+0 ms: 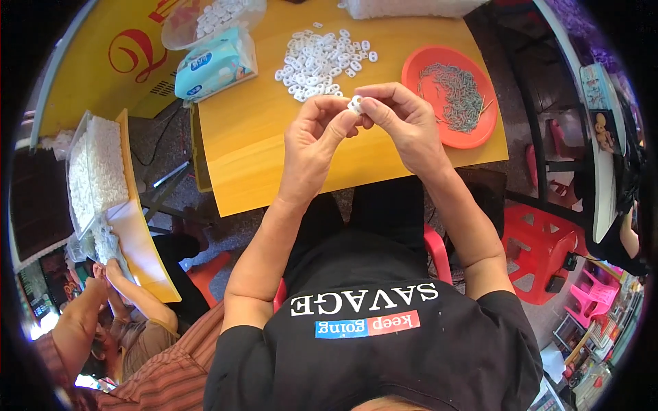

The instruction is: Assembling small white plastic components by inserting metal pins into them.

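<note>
Both my hands meet above the yellow table [253, 154], pinching one small white plastic piece with holes [355, 103] between thumbs and fingers. My left hand [314, 140] grips it from the left, and my right hand [406, 125] closes on it from the right. Just beyond the fingers lies a loose pile of similar white two-holed pieces [315, 63]. To the right sits a round red plate [415, 63] with many thin grey metal pins [458, 99] in it. Whether a pin is also between my fingers cannot be made out.
A blue tissue pack [218, 65] and a clear tub [179, 34] of white pieces stand at the far left. At lower left, another person's hands [106, 270] work beside a box of white pieces [99, 164]. A red stool [538, 240] is at right.
</note>
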A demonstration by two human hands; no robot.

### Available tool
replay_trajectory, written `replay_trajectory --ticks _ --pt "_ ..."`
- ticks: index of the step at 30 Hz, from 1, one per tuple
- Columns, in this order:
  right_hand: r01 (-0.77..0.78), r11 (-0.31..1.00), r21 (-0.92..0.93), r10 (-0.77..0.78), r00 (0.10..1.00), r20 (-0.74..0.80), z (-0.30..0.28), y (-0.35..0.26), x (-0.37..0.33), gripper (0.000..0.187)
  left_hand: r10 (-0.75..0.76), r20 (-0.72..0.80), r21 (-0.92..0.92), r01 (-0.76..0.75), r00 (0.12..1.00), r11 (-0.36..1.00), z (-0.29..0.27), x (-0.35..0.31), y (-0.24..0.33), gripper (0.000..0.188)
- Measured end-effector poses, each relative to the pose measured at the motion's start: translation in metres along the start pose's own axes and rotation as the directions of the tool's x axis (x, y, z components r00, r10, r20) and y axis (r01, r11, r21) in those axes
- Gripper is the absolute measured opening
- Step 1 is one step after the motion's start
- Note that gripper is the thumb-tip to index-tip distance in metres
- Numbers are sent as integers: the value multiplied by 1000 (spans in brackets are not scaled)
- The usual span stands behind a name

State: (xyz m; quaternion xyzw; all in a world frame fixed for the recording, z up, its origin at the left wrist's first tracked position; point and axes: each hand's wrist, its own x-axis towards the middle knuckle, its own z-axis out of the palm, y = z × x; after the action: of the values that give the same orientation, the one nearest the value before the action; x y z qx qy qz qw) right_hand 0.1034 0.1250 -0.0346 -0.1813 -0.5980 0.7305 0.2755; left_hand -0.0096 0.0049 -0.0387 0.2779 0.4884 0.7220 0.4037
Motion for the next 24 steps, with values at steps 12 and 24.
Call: replay_trajectory --ticks 12,24 --pt "-246 870 428 179 965 191 14 -10 -19 72 157 218 -44 -151 963 988 -6 -12 -20 41" --pt "-236 871 430 191 971 147 31 -9 -25 71 204 123 -216 -175 971 961 0 -23 -19 21"
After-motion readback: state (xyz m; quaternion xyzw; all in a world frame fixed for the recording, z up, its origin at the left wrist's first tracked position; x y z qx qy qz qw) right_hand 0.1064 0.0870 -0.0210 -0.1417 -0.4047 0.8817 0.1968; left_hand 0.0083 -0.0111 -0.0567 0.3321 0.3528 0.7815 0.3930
